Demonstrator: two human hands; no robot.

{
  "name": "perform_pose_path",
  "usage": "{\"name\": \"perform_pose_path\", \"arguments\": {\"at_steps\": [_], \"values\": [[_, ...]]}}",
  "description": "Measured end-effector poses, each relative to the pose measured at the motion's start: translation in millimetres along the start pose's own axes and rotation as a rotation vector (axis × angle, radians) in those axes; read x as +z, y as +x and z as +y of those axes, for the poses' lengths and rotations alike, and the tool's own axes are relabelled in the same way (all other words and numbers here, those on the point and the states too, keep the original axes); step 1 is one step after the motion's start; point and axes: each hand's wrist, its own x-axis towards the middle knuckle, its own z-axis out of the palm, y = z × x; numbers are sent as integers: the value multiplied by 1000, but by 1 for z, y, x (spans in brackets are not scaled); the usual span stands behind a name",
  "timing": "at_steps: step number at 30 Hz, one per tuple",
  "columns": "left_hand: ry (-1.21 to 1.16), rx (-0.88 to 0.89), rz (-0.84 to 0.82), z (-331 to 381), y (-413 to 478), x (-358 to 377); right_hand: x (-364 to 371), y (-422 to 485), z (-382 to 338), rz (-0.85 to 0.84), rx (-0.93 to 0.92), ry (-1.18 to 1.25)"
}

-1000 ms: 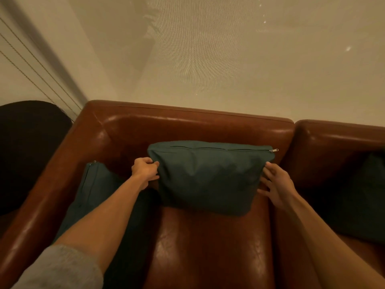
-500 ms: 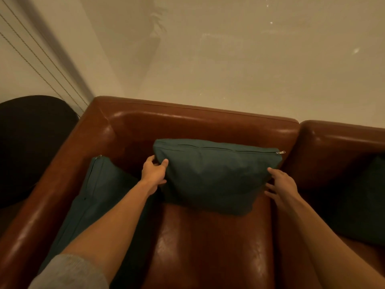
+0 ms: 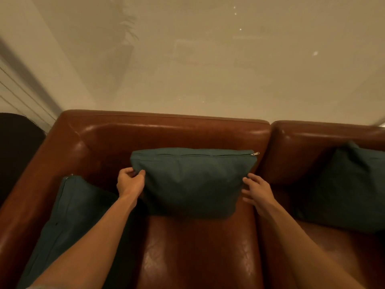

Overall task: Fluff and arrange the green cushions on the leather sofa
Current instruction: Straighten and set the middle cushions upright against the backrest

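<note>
my left hand (image 3: 130, 183) pinches the middle cushion (image 3: 192, 180) upright against the sofa back (image 3: 166, 132); right hand (image 3: 257, 189) spread open, touching it — armrest cushion (image 3: 68, 217) and right cushion (image 3: 350, 184) seem left.

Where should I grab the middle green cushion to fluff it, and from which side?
Take the middle cushion by its two short side edges, one hand from each side. It stands upright against the sofa back, zip on top, sides exposed. The left hand already pinches the left edge; the right hand lies open at the right edge.
</note>
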Motion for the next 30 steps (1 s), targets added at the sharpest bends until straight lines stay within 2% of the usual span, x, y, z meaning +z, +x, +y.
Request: {"name": "perform_pose_path", "arguments": {"at_steps": [4, 7, 13, 20, 30], "values": [[-12, 123, 135, 11, -15, -8, -22, -15, 4, 2, 1, 45], [3, 230, 157, 33, -30, -4, -43, -27, 7, 43, -21, 74], [75, 458, 0, 76, -90, 44, -102, -46, 17, 135, -45, 149], [113, 651, -360, 84, -196, 146, -222, -51, 37, 227, -47, 262], [190, 745, -578, 83, -358, 324, -402, 25, 20, 221, -95, 266]]}}
